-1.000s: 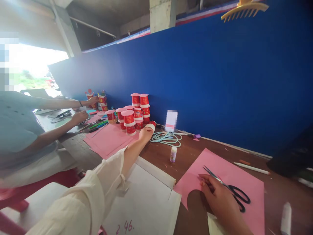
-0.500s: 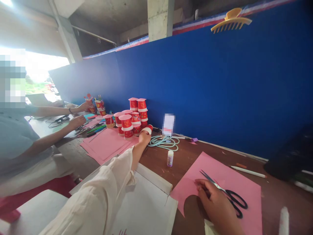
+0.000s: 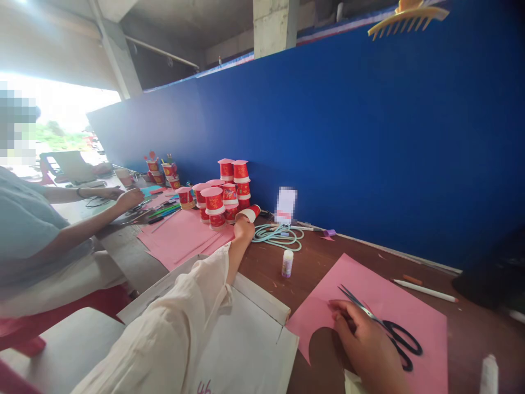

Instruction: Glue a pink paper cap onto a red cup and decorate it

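My left hand (image 3: 245, 229) is stretched out over the table, its fingers closed on a red paper cup (image 3: 251, 212) that lies tilted on its side. Just behind it stand stacked red paper cups (image 3: 214, 200) with pink paper tops. My right hand (image 3: 363, 336) rests on a pink paper sheet (image 3: 410, 298) with a round piece cut from its near edge. Its fingers are loosely bent and apart, with nothing visible in them. Beside that hand, black-handled scissors (image 3: 371, 314) lie partly under it, blades apart.
A glue stick (image 3: 287, 264) stands near a coil of pale green cord (image 3: 279, 236). Pink sheets (image 3: 184, 235) and pens (image 3: 164, 212) lie to the left. A white board (image 3: 246, 345) is under my left sleeve. A co-worker's hands (image 3: 130, 200) are at far left. A blue partition (image 3: 348, 148) backs the table.
The view has shifted slightly. My left hand stays on the tilted cup, and my right hand still rests by the scissors. The co-worker's far hand has come back from the decorated cups.
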The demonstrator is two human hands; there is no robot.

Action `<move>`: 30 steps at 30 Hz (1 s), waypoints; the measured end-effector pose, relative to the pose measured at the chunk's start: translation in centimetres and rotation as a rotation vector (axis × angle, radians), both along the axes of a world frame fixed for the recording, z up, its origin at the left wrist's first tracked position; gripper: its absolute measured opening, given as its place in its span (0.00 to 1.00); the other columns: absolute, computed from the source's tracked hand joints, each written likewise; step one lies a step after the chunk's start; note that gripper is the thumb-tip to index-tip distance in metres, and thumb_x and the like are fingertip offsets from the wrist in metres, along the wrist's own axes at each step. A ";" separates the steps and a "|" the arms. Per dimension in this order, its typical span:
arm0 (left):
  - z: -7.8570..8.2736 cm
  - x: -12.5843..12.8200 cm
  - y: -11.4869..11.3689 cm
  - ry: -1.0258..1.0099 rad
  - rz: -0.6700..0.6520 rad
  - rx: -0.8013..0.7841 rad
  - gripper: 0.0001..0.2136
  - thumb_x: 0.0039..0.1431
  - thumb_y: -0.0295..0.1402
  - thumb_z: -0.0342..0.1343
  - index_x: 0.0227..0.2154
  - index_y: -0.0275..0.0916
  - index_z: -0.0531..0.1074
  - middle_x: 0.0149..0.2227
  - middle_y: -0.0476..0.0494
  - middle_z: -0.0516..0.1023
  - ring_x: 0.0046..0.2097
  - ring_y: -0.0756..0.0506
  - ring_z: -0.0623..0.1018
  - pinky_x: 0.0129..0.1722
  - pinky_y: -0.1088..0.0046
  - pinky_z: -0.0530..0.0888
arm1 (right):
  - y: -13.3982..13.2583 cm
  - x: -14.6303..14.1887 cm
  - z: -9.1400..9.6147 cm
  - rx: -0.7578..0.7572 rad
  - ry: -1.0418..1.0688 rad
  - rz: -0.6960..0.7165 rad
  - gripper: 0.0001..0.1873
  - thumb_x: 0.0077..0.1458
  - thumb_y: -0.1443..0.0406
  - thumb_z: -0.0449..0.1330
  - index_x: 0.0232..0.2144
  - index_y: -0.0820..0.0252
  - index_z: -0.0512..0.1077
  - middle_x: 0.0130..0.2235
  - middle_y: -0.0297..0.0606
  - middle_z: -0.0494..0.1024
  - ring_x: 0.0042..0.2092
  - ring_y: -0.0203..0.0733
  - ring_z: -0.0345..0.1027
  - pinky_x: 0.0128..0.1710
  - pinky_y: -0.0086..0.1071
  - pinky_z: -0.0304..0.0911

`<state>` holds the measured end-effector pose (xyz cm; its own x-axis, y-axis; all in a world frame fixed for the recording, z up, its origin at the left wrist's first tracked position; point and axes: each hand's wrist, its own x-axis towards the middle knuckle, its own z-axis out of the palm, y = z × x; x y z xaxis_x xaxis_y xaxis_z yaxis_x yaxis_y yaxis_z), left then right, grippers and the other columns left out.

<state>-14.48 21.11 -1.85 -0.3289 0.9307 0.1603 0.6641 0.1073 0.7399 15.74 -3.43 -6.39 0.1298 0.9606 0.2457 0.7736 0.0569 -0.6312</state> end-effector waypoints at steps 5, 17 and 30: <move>0.5 0.2 -0.5 -0.006 0.152 -0.096 0.17 0.64 0.39 0.57 0.52 0.39 0.71 0.53 0.39 0.73 0.51 0.41 0.76 0.49 0.58 0.76 | 0.0 -0.3 -0.3 0.001 0.027 -0.033 0.19 0.58 0.52 0.51 0.40 0.50 0.78 0.42 0.35 0.84 0.43 0.46 0.78 0.39 0.37 0.70; 0.9 0.2 -1.5 0.037 0.260 -0.058 0.25 0.61 0.28 0.55 0.61 0.36 0.63 0.49 0.32 0.80 0.54 0.36 0.78 0.52 0.62 0.73 | 0.2 0.1 0.0 -0.062 0.020 -0.006 0.20 0.56 0.52 0.50 0.42 0.49 0.77 0.43 0.35 0.84 0.45 0.48 0.78 0.39 0.38 0.70; 0.8 -0.2 -2.2 0.124 0.196 -0.086 0.17 0.61 0.38 0.57 0.50 0.36 0.73 0.50 0.30 0.80 0.54 0.36 0.78 0.50 0.63 0.73 | 0.4 0.3 -0.2 -0.062 0.012 0.010 0.19 0.56 0.53 0.51 0.41 0.49 0.78 0.43 0.34 0.83 0.42 0.46 0.77 0.38 0.36 0.69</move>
<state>-14.65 18.95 -1.07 -0.4875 0.8628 0.1339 0.7093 0.3019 0.6370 16.00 -3.05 -6.62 0.1230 0.9752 0.1838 0.7657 0.0246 -0.6428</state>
